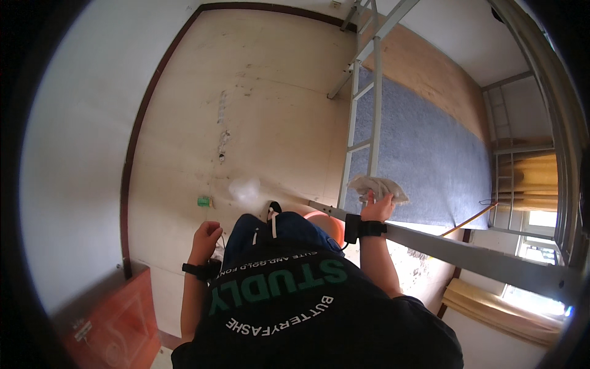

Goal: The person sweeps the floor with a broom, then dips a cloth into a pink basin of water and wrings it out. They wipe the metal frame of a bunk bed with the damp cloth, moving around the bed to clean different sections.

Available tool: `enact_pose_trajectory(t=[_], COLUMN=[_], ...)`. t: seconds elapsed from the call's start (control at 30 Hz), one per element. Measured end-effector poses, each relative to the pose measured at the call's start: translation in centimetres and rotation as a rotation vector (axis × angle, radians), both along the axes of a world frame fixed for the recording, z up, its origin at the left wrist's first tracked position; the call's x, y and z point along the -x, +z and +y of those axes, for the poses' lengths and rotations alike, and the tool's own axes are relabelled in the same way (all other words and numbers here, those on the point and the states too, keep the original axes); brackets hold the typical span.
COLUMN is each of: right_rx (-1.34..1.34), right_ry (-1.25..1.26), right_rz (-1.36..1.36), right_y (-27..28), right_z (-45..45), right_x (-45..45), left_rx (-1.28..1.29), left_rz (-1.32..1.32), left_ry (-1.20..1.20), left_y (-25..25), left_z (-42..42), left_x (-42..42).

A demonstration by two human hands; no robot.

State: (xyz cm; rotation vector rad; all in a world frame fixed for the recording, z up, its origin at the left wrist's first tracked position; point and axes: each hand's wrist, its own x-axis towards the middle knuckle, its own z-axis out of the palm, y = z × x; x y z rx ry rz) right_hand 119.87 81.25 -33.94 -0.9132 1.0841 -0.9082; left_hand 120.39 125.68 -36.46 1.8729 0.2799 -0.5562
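My right hand [378, 211] grips a crumpled beige cloth [380, 188]. The cloth lies over the lower part of the grey metal ladder [375, 115] of a bunk bed; the fingers press into its near side. At left, my left hand [206, 239] hangs beside my knee, its fingers loosely curled and nothing seen in it. Part of its palm is hidden. Both wrists wear black straps, and a dark box sits at the right one. A grey bed post [461, 251] runs past my right wrist.
Beyond the ladder lies a bed board with a blue-grey covering [424, 157]. An orange-red basin [326, 226] stands by my legs. On the floor [286, 115] are a green packet [204, 201] and a whitish translucent item [245, 189]. A red-orange door [120, 323] is at lower left.
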Motion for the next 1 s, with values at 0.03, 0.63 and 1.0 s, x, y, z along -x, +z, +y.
enact_pose_trajectory(t=[0.03, 0.63, 1.0], right_rx=[0.05, 0.536, 0.509], right_ry=[0.008, 0.487, 0.549], right_rz=[0.095, 1.714, 1.7], right_y=[-1.4, -7.1, -8.1], right_z=[-1.0, -9.1, -15.3], right_x=[0.2, -9.9, -20.9], left_rx=[0.011, -0.096, -0.159], left_rz=[0.004, -0.096, 0.021], left_ry=[-0.023, -0.292, -0.331], left_y=[0.4, -1.0, -0.5], left_z=[-0.8, -1.4, -0.4], left_x=[-1.6, -31.2, -47.8])
